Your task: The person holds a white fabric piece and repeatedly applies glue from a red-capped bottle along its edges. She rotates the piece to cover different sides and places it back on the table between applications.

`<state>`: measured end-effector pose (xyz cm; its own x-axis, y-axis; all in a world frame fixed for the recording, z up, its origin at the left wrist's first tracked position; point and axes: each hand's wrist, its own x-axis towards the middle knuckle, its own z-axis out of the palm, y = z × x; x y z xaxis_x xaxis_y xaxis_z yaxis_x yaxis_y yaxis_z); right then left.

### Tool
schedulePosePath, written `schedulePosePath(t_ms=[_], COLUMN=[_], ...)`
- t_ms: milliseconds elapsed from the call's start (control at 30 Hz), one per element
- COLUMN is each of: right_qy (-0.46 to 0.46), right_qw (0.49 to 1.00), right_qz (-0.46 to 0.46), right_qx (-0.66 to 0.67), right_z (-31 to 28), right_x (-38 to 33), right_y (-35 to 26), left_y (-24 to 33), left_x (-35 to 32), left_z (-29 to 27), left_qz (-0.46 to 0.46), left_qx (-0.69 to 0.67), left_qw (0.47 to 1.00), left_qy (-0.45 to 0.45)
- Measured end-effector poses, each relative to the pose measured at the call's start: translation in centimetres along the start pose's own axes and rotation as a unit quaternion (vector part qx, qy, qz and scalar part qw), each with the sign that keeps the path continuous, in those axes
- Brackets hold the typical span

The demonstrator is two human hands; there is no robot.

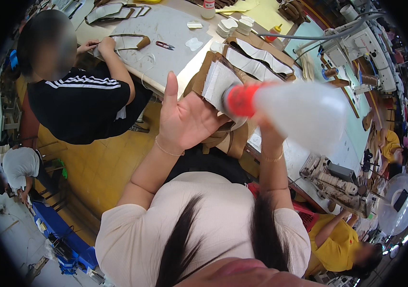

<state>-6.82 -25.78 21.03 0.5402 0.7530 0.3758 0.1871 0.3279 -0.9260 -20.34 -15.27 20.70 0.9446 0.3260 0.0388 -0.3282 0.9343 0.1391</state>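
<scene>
White and see-through, a big plastic squeeze bottle [304, 119] with a red cap [241, 99] is held up close and looks blurry. The right hand [261, 125] is wrapped around the bottle just behind the red cap, though the bottle hides most of the fingers. The red tip points at a stack of white cloth pieces [217, 82]. The left hand [185, 117] is open wide, palm up, with the thumb sticking up, and it rests against the stack from below. Brown cut pieces [228, 139] hang down under both hands. Both wrists wear a thin bracelet.

Past the hands lies the worktop [175, 28], covered with a grey mat. On it, beyond the left hand, sit small red-handled snips [164, 45] and two small white patches [194, 44]. Farther off stand a little stack of white cups [227, 27] and a small yellow bottle with a red cap [273, 32]. A flat yellow sheet [266, 13] lies at the far edge. More brown and white shaped pieces [256, 60] lie just past the big bottle.

To the left of the left hand, another person in a black top with white stripes [82, 103] works at the same worktop. To the right of the right hand stands a white sewing machine [357, 45] on a pale green worktop [364, 126].
</scene>
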Motion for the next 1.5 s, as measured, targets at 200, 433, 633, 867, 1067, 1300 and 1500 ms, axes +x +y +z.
schedulePosePath(t_ms=[200, 433, 633, 867, 1067, 1300, 1500], right_qy=[0.055, 0.059, 0.065, 0.259, 0.183, 0.007, 0.082], right_qw=[0.995, 0.981, 0.968, 0.951, 0.966, 0.986, 0.983], right_qz=[-0.048, -0.092, -0.237, -0.119, -0.122, -0.074, -0.132], right_qx=[0.064, -0.163, -0.053, -0.122, -0.133, -0.151, -0.100], right_z=[-0.4, -2.6, 0.0, -2.8, -1.7, 1.5, 3.0], right_x=[0.1, 2.1, 4.0, 5.9, 4.0, 2.7, 3.6], right_y=[1.8, 1.8, 0.3, 1.6, 1.8, 3.2, 2.5], left_y=[0.2, 0.6, 0.6, 2.1, 1.6, 2.6, 2.6], left_x=[0.3, 0.6, 0.5, 0.0, -0.5, -1.0, -1.1], left_z=[-0.2, -0.7, -1.6, -1.4, -4.6, -3.7, -3.9], left_qz=[0.000, -0.008, -0.039, 0.006, 0.025, 0.042, 0.068], left_qx=[0.000, -0.031, 0.049, 0.015, -0.037, 0.026, 0.077], left_qw=[1.000, 0.999, 0.998, 0.998, 0.988, 0.988, 0.979], left_qy=[-0.011, -0.023, 0.012, 0.062, 0.148, 0.145, 0.179])
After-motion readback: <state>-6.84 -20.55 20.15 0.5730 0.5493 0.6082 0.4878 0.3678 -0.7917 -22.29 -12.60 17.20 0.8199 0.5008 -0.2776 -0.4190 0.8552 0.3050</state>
